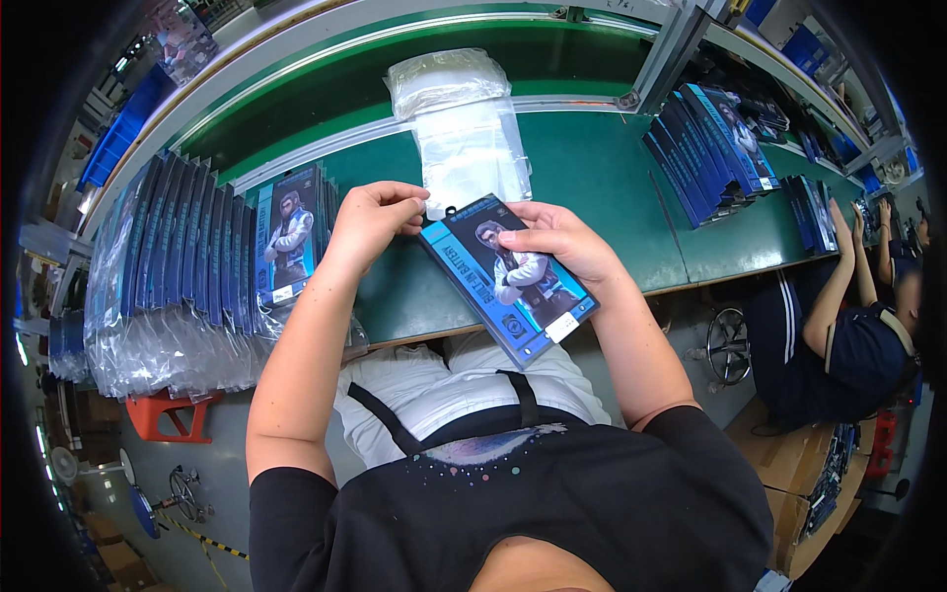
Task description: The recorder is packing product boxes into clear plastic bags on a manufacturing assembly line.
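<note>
A flat blue and black retail box [508, 281] with a printed figure on its front is held over the near edge of the green table [592, 168]. My right hand [557, 242] grips it across the top face. My left hand [375, 219] pinches the box's upper left corner at its hang tab. Just beyond the box lies a stack of clear plastic sleeves [469, 138].
A long row of similar boxes in clear sleeves [187, 257] stands on edge at the left. More blue boxes [715, 143] are stacked at the right. Another person [848, 326] sits working at the far right. An orange stool [168, 414] stands below the table.
</note>
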A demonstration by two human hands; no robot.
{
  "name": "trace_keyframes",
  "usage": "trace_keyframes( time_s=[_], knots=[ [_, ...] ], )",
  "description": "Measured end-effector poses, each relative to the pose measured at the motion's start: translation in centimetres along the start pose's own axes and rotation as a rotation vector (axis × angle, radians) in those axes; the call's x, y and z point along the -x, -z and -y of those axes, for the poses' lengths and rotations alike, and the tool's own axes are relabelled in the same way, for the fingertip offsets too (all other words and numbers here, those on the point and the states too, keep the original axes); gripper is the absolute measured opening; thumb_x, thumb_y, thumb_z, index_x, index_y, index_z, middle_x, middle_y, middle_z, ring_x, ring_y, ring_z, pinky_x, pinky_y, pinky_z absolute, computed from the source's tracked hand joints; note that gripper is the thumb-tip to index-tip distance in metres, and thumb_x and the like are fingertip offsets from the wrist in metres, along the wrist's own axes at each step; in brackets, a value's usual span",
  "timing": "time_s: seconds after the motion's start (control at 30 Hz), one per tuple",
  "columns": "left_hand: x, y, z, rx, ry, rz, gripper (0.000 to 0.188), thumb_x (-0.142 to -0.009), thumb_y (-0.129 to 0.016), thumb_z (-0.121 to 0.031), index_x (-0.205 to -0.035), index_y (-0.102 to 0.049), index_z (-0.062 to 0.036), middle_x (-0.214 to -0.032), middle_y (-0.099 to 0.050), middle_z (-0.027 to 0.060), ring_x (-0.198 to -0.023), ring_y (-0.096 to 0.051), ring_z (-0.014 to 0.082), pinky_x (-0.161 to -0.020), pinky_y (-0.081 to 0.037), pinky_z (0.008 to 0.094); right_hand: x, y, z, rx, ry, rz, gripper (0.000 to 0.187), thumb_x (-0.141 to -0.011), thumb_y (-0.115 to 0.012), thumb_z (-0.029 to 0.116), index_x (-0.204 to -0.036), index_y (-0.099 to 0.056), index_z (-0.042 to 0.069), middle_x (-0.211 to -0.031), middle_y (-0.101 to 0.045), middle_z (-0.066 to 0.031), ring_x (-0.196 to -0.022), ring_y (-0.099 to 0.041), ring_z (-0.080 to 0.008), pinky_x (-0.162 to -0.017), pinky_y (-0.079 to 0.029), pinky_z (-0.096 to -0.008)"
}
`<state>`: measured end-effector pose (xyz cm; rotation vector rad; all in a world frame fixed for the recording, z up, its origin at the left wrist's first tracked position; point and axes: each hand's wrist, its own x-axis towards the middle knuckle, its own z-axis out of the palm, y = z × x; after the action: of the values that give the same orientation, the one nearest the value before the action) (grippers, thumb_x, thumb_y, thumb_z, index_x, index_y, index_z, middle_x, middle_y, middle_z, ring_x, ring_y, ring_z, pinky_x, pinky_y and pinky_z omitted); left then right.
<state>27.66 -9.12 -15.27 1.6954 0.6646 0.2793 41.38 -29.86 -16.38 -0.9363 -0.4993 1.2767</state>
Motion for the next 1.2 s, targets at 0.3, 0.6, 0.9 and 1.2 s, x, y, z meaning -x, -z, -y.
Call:
trace_keyframes(
  time_s=[0.3,0.6,0.9,1.2],
  knots=[
    [0.5,-0.4,-0.2,-0.418,-0.214,0.030,0.022,-0.083,-0.060,-0.004,-0.102,-0.069,0.0022,-0.083,-0.067,0.0069,-0.072,-0.062,0.0130,-0.066,-0.050,0.0262,-0.1,-0.6,-2.0,0.057,0.237,-0.229,0.052,-0.082,-0.067,0.002,-0.127,-0.044,-0.010,-0.110,-0.063,-0.0154,-0.093,-0.064,-0.0149,-0.081,-0.052,-0.0253],
    [4.2,-1.6,0.3,-0.573,-0.718,-0.224,0.026,-0.078,-0.061,0.006,-0.101,-0.068,-0.0032,-0.078,-0.061,0.0103,-0.070,-0.062,0.0197,-0.066,-0.049,0.0297,0.6,-2.0,-2.3,0.104,0.205,-0.354,0.038,-0.080,-0.071,0.003,-0.110,-0.050,-0.006,-0.095,-0.066,-0.0140,-0.083,-0.065,-0.0145,-0.073,-0.053,-0.0257],
    [5.3,-1.9,-0.4,-0.703,-0.709,-0.186,0.026,-0.078,-0.063,0.003,-0.102,-0.067,-0.0063,-0.081,-0.062,0.0111,-0.071,-0.062,0.0225,-0.065,-0.050,0.0307,0.6,-2.4,-3.0,0.294,0.281,-0.384,0.043,-0.081,-0.071,0.006,-0.115,-0.048,-0.008,-0.104,-0.062,-0.0150,-0.090,-0.062,-0.0141,-0.079,-0.051,-0.0252],
    [5.6,-2.6,-0.2,0.521,0.022,-0.057,0.038,-0.086,-0.067,-0.013,-0.116,-0.054,0.0061,-0.093,-0.065,0.0097,-0.083,-0.064,0.0155,-0.073,-0.052,0.0285,1.7,-3.6,-3.6,0.094,0.267,-0.358,0.028,-0.079,-0.077,0.014,-0.071,-0.052,0.006,-0.068,-0.061,-0.0024,-0.060,-0.055,-0.0054,-0.053,-0.045,-0.0207]
  ],
)
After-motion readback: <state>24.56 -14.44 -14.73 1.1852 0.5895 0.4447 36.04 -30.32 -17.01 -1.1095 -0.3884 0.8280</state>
